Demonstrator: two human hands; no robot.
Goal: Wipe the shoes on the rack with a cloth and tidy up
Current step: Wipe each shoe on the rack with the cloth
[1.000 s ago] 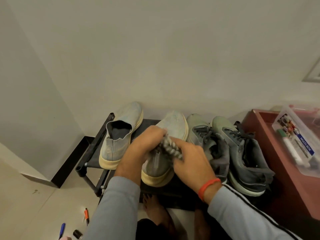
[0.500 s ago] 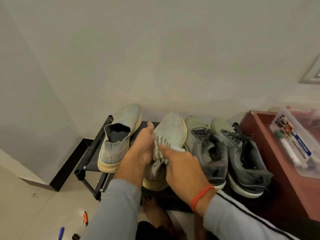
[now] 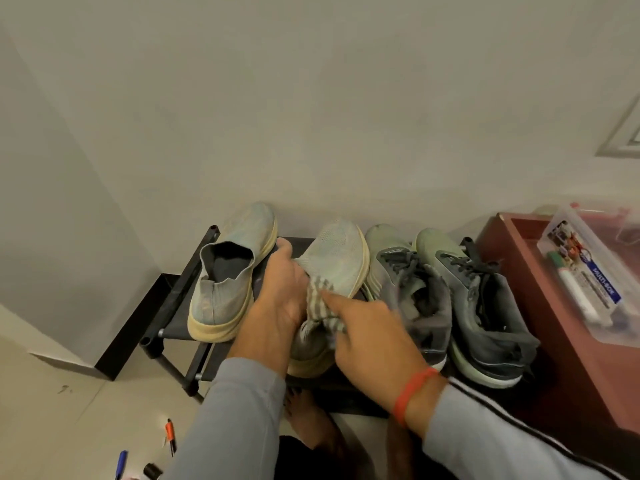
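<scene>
Several shoes stand in a row on a black rack (image 3: 173,306). A light knit slip-on (image 3: 228,271) is at the left. Its partner, the second slip-on (image 3: 341,254), sits in the middle. My left hand (image 3: 280,292) grips that shoe's left side by the collar. My right hand (image 3: 367,327) holds a grey-and-white striped cloth (image 3: 320,303) against the shoe's opening, with the fingers curled round the cloth. Two dark grey laced sneakers, one (image 3: 412,289) beside the other (image 3: 485,306), stand to the right.
A dark red cabinet (image 3: 540,306) stands at the right with a clear plastic box (image 3: 588,271) of markers on it. Pens (image 3: 170,431) lie on the tiled floor at the lower left. My bare foot (image 3: 311,420) is below the rack. A wall rises right behind the shoes.
My right hand has slid the cloth down from the shoe's upper toward its opening. My left hand has shifted from on top of the shoe to its left side.
</scene>
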